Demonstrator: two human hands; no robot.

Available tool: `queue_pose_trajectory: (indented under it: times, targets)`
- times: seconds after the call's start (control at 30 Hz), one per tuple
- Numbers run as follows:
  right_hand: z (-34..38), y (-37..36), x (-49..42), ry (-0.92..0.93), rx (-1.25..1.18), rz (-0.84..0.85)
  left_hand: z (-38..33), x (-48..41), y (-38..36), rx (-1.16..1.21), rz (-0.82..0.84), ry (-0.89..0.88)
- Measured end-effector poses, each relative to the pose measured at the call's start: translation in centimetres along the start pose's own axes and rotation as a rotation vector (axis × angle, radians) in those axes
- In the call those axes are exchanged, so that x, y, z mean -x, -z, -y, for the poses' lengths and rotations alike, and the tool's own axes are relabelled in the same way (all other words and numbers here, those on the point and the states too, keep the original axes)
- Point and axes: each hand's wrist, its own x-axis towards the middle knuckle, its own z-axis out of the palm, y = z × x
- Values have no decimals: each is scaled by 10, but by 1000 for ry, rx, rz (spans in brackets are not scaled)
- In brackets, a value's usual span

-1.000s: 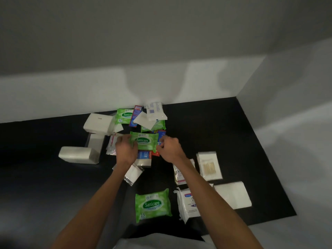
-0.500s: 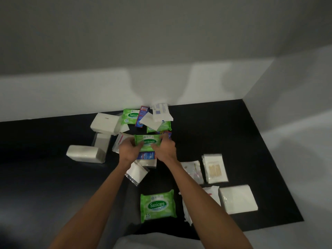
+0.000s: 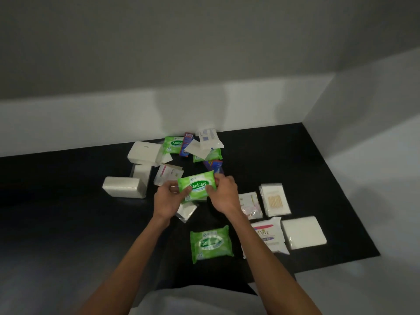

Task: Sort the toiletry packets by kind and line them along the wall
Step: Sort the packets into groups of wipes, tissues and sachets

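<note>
We hold one green wipes packet (image 3: 196, 187) by its two ends, left hand (image 3: 169, 200) and right hand (image 3: 223, 196) with fingers curled around it, above the middle of the black mat (image 3: 68, 201), probably to carry it beside the green packet at the wall (image 3: 173, 144).

1. The worktop (image 3: 272, 160) is smooth, matt black.
2. The green wipes packet (image 3: 197, 186) is glossy plastic film; so is the nearer green packet (image 3: 210, 244).
3. The white tissue pack (image 3: 123, 187) shows paper under clear shiny wrap.
4. The wall (image 3: 91, 121) is matt white.
</note>
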Motion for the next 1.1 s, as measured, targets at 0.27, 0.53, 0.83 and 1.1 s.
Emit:
queue_pose_trajectory:
  times: [0.27, 0.53, 0.83, 1.1]
  targets:
    - [-20, -15, 90, -34, 11, -77, 36, 57, 16, -30, 184, 28]
    - [-39, -38, 150, -25, 273, -226, 71, 84, 15, -47, 332, 65]
    - [-55, -57, 161, -18, 447, -256, 95, 91, -3, -214, 311, -64]
    - [-74, -72, 160, -79, 246, -189, 86, 92, -4, -441, 294, -231]
